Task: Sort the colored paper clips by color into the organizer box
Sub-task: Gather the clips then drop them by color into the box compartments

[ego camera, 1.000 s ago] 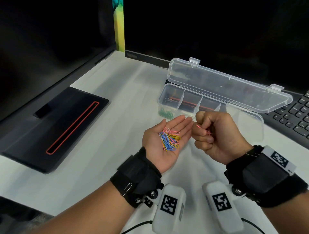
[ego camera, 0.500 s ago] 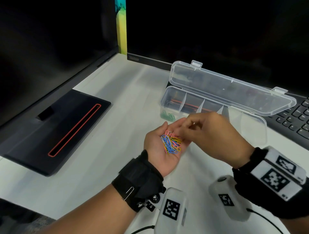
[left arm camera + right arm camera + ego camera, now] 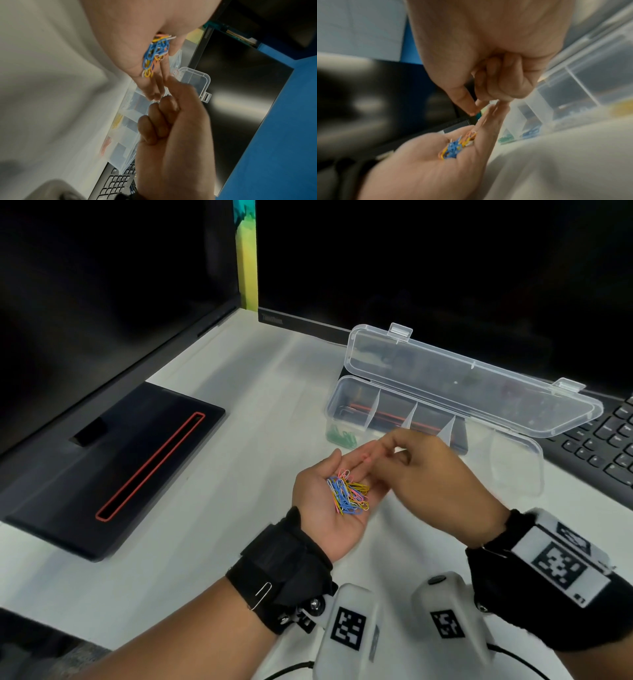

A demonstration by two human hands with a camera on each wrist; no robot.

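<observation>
My left hand [image 3: 317, 491] lies palm up and flat, carrying a pile of blue, yellow and pink paper clips [image 3: 347, 494]. My right hand [image 3: 435, 484] hovers over the left fingers with its fingers curled. Its thumb and forefinger meet at a thin red clip [image 3: 365, 457] by the left fingertips. The clear organizer box [image 3: 330, 409] stands just behind with its lid [image 3: 472, 385] tipped back. Green clips [image 3: 342, 437] lie in its leftmost compartment. The left wrist view shows the pile [image 3: 156, 54] and yellow clips [image 3: 117, 121] in the box. Blue clips [image 3: 530, 132] show in the right wrist view.
A black monitor base with a red-edged slot [image 3: 137, 463] lies on the white desk at the left. A black keyboard [image 3: 609, 440] sits at the right behind the box. Dark monitors close off the back. A silver clip [image 3: 260, 595] hangs on my left wrist strap.
My right hand left its fist pose beside the left hand, reached over the pile in the palm, and now sits at the left fingertips. The left hand stayed flat.
</observation>
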